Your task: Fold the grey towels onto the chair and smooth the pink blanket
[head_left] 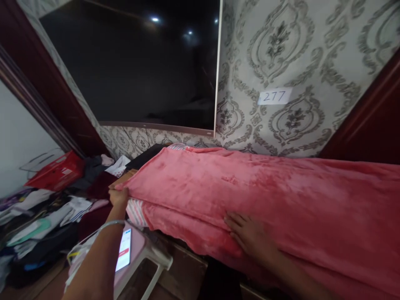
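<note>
Because the left hand (118, 196) only pinches the far corner of the pink fleece blanket (265, 196) while the right hand (250, 235) presses spread flat, the blanket, lying along the wooden platform (187, 260), could slide over its near edge onto the phone (124, 250) on the white stool (156, 254).

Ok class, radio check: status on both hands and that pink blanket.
Left grip pinching edge of pink fleece blanket; right grip flat on it. Striped cloth under blanket. Phone on stool beside left arm.
</note>
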Tool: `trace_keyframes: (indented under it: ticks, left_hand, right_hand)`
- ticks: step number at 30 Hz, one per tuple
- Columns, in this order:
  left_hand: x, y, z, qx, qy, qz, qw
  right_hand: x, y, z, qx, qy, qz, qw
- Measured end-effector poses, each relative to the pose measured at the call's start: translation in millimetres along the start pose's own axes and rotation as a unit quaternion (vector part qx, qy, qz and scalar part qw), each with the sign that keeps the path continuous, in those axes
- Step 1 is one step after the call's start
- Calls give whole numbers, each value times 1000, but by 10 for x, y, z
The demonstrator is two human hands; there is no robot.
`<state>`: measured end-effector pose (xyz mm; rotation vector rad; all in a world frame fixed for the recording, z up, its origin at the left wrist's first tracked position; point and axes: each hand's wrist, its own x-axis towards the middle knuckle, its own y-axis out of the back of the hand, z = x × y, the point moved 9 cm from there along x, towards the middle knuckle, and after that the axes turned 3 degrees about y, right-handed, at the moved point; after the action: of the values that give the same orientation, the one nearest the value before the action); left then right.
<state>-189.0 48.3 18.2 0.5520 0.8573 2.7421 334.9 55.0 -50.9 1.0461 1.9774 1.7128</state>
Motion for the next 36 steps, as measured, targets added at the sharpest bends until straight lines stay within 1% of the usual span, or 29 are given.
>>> trace_keyframes:
  ticks: [1,2,3,4,5,6,7,8,9,10,11,12,14,17,20,23,25,27,31,34,36]
  left_hand:
    - [-39,45,41,13,4,23,1000]
    - [-99,66,141,28,-14,43,999]
    - [-188,42,310,43,-59,49,996]
    - [-316,-50,539,56,-128,32,990]
    - [-498,-213,811,69,-215,-9,974]
    - [-734,-442,1077,74,-299,-79,948]
    - [-997,-703,1297,74,-356,-165,917]
    - [-1282,-968,1490,80,-403,-251,877]
    - [-1561,-1200,1665,91,-445,-314,833]
    - [-1795,-1409,1812,115,-478,-354,796]
    - [-1947,-1603,1926,148,-489,-373,774]
    - [-2039,-1779,2028,174,-491,-383,763]
    - [-2083,-2081,2203,208,-481,-384,760]
    - [-1971,-2449,2382,223,-471,-380,765]
    - [-1773,-2756,2419,242,-453,-376,771]
    - [-1609,-2972,2370,262,-429,-369,782]
    - [-1556,-3055,2341,267,-425,-363,785]
    - [-1534,-3097,2325,265,-427,-357,787]
    - [-1484,-3109,2332,274,-428,-348,788]
    - [-1494,-3063,2430,301,-422,-352,779]
    - [-1593,-2996,2561,322,-412,-350,777]
  right_hand:
    - [33,66,-9,10,-7,-7,1000]
    - [77,140,-12,20,-12,-11,1000]
    - [134,219,-7,27,-15,-10,999]
    - [201,295,10,29,-16,-4,999]
    - [276,355,35,28,-15,3,999]
    - [354,390,70,25,-12,8,1000]
    - [430,394,109,22,-7,7,1000]
    - [500,366,157,20,-4,-1,1000]
    - [560,310,208,21,-3,-15,1000]
    - [605,242,257,22,-2,-30,999]
    - [637,174,299,23,-1,-42,999]
    - [655,116,331,24,2,-48,999]
    - [661,35,373,30,4,-50,998]
    - [632,-30,404,51,-4,-59,997]
    - [615,-50,426,83,-18,-78,993]
    - [617,-72,429,120,-22,-110,986]
    - [623,-75,418,143,-20,-122,982]
    - [629,-56,412,160,-22,-119,980]
    - [633,6,405,173,-29,-99,979]
    - [642,61,395,176,-26,-87,980]
    - [647,84,394,180,-27,-84,980]
